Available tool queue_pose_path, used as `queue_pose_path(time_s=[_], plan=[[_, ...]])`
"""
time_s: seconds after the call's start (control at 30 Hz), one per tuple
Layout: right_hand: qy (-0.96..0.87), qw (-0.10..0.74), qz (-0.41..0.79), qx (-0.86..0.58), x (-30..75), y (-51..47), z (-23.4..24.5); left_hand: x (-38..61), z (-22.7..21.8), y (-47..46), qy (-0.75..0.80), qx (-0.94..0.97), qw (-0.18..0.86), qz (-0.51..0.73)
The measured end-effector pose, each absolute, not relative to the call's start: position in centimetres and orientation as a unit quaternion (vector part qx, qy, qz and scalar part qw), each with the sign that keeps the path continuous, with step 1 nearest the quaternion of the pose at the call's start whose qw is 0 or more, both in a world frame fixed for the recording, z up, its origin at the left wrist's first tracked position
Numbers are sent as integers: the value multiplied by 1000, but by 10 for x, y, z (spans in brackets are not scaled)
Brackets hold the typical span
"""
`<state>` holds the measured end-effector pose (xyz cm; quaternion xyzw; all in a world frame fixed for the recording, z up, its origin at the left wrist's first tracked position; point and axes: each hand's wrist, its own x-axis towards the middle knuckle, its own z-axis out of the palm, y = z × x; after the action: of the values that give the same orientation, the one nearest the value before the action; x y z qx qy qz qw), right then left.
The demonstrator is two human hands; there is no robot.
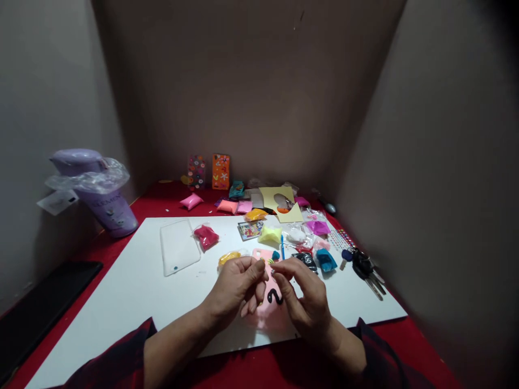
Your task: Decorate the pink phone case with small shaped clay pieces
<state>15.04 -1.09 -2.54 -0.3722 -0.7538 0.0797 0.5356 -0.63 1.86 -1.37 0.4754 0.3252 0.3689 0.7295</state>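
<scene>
A white board (154,281) is lying on the red table (162,202), and soft clay packets are crowding its far side: a dark pink packet (206,236), a yellow-green packet (270,234), a blue packet (325,260) and an orange packet (229,257), all wrapped in crinkly clear plastic. A clear phone case (179,246) is lying flat to the left, and a bunch of keys (364,267) is resting at the board's right edge. A lilac jar (99,192) (draped in loose plastic) is standing well apart at the far left. A pink phone case (267,294) with a black squiggle of clay is lying directly under the hands. The left hand (239,286) and the right hand (302,294) are meeting fingertip to fingertip, each narrowly pinched on a tiny bit of clay (269,261), yellowish-green and too small to make out further, just above the pink case.
</scene>
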Motion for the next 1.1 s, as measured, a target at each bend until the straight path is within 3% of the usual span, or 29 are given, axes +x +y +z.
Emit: queue_pose_path(time_s=[0.47, 0.87, 1.1], plan=[[-780, 502, 65, -367, 151, -9, -29, -2, -5, 12, 425, 552, 609, 379], [-762, 505, 49, -402, 150, -7, -32, -2, -9, 10, 385, 570, 624, 371], [-721, 528, 113, -435, 153, -9, -31, -4, -7, 11, 403, 564, 610, 384]])
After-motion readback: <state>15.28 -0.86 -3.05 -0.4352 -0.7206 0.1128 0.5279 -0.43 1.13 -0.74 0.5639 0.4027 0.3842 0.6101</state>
